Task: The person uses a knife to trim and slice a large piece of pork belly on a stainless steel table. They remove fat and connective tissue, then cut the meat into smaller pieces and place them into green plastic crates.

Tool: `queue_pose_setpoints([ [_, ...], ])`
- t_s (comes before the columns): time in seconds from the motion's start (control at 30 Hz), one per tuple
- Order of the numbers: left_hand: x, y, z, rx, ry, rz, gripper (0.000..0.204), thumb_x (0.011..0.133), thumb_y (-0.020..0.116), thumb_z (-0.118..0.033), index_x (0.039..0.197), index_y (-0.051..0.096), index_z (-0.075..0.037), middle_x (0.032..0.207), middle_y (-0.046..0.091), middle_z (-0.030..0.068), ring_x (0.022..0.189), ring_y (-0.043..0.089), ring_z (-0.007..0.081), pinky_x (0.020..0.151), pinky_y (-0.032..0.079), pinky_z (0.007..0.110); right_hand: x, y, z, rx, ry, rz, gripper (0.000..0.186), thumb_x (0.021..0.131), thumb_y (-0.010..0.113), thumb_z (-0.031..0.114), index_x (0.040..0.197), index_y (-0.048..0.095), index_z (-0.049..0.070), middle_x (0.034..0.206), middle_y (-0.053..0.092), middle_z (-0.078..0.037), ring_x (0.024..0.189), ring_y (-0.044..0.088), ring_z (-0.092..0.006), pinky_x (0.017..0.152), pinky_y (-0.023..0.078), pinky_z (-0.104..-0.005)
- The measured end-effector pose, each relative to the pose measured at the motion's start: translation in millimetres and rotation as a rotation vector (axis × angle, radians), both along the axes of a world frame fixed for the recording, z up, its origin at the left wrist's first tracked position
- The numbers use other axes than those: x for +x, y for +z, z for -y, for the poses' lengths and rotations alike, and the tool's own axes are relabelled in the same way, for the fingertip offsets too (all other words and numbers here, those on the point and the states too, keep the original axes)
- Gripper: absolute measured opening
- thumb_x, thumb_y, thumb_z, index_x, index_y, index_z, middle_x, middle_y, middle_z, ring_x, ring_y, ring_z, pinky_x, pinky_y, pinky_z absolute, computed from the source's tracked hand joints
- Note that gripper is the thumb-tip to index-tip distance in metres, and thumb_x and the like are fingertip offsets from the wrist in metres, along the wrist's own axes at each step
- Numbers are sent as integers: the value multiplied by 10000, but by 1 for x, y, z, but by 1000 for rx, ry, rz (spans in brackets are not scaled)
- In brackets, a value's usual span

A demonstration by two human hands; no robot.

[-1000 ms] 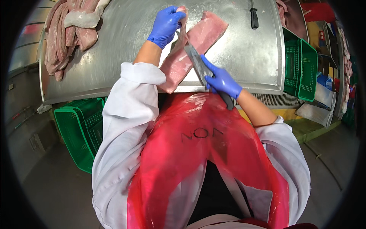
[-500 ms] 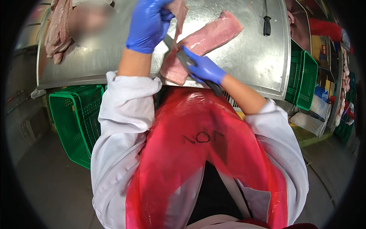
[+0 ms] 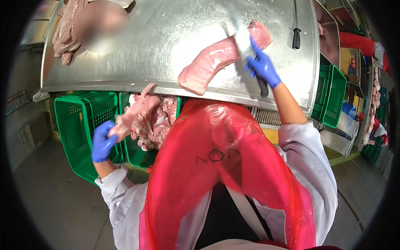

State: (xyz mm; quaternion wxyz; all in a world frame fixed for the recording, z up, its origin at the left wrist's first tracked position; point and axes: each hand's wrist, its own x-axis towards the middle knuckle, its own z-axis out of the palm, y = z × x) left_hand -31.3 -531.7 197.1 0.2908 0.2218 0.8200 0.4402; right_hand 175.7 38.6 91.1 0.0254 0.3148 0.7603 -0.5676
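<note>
A long strip of meat trimming (image 3: 135, 109) dangles from my left hand (image 3: 103, 141), whose blue-gloved fingers are closed on one end. It hangs over a green crate (image 3: 143, 158) heaped with meat trimmings (image 3: 160, 121). My right hand (image 3: 264, 71), gloved in blue too, grips a knife by its black handle (image 3: 263, 88). The blade, smeared by motion, points away from me across the right part of a pale pink piece of meat (image 3: 212, 58). That piece lies slantwise on the metal table (image 3: 154, 54); whether the blade touches it I cannot tell.
A second green crate (image 3: 77, 137) stands left of the filled one, and another (image 3: 329, 98) is beyond the table's right end. A black-handled rod (image 3: 296, 38) lies at the table's right. Several long meat pieces (image 3: 66, 31) lie at the far left, beside a blurred patch.
My left hand has moved from above the table down left over the crates, carrying the strip off the meat. My right hand with the knife has shifted to the right, its blade now pointing away.
</note>
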Motion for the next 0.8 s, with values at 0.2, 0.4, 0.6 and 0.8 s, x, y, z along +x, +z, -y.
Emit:
queue_pose_setpoints([
  [0.2, -26, -91, -171, -236, -228, -63, 386, 872, 742, -282, 1034, 567, 23, 868, 636, 128, 772, 568, 219, 746, 494, 390, -24, -47, -74, 360, -482, 61, 769, 925, 532, 118, 1616, 198, 152, 793, 711, -158, 608, 690, -216, 589, 569, -350],
  [0.4, -13, -150, -451, 127, -260, -159, 559, 852, 739, -367, 1206, 591, 40, 1106, 690, 206, 977, 680, 291, 870, 543, 385, -6, -56, -58, 385, -539, 92, 791, 908, 528, 131, 1618, 184, 191, 852, 715, -230, 731, 728, -311, 693, 575, -420],
  [0.6, -9, -194, -592, -100, -474, 343, 307, 839, 775, -311, 931, 724, -22, 819, 662, 83, 697, 579, 169, 618, 467, 353, 2, -38, -53, 340, -544, 98, 779, 934, 496, 84, 1620, 163, 242, 799, 699, -206, 654, 712, -284, 591, 577, -402],
  [0.8, -10, -221, -590, 45, -502, 310, 153, 828, 740, -171, 734, 721, -53, 639, 625, 10, 569, 526, 108, 535, 441, 300, 17, -40, -61, 218, -472, -10, 792, 944, 499, 72, 1624, 128, 237, 746, 692, -189, 591, 698, -268, 567, 589, -403],
])
